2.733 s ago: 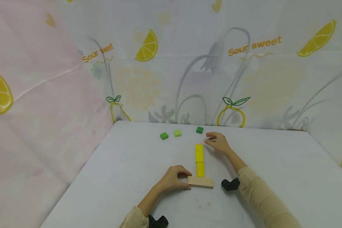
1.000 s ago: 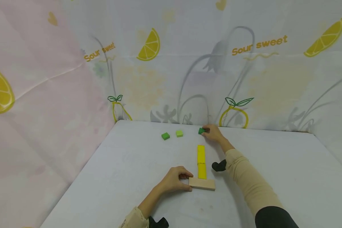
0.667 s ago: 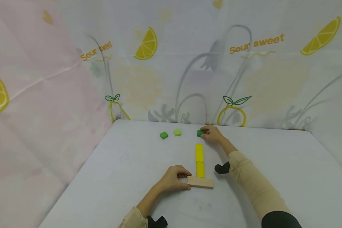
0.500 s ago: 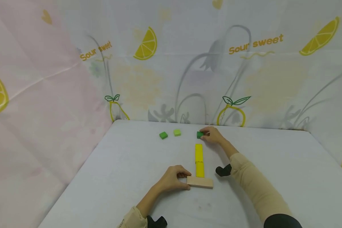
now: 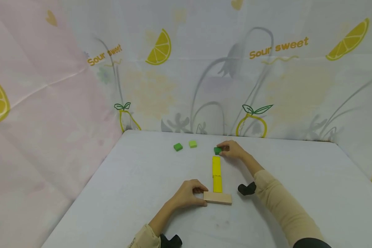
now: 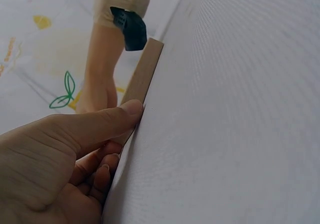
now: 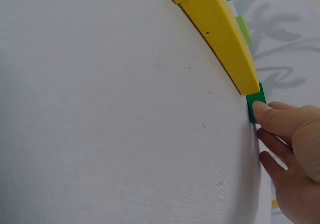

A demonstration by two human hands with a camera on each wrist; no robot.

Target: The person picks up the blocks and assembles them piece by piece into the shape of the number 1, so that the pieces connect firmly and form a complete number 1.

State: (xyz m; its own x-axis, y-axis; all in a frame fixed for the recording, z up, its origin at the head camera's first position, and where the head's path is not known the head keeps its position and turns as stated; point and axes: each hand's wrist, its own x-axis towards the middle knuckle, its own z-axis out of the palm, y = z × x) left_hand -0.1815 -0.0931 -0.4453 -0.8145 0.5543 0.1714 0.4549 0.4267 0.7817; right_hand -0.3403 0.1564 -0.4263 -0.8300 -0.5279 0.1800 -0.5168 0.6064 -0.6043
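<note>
My left hand (image 5: 186, 195) pinches the left end of a plain wooden block (image 5: 218, 198) lying crosswise on the table; the left wrist view shows the thumb on the near side of this wooden block (image 6: 142, 73). From the block's back edge two yellow blocks (image 5: 217, 174) run away from me, end to end. Just past their far end, my right hand (image 5: 232, 150) pinches a dark green block (image 5: 217, 151) between thumb and fingers. Seen from the right wrist, the dark green block (image 7: 256, 101) sits close to the far yellow block's end; whether they touch I cannot tell.
A mid-green block (image 5: 178, 147) and a light green block (image 5: 193, 144) lie on the white table (image 5: 136, 172) to the left of the right hand. A patterned cloth (image 5: 186, 79) hangs behind the table's back edge. Black wrist mounts (image 5: 247, 189) stick out beside the forearms.
My right hand has reached the dark green block, taken hold of it and drawn it toward me, near the yellow blocks' far end. The left hand keeps its hold on the wooden block.
</note>
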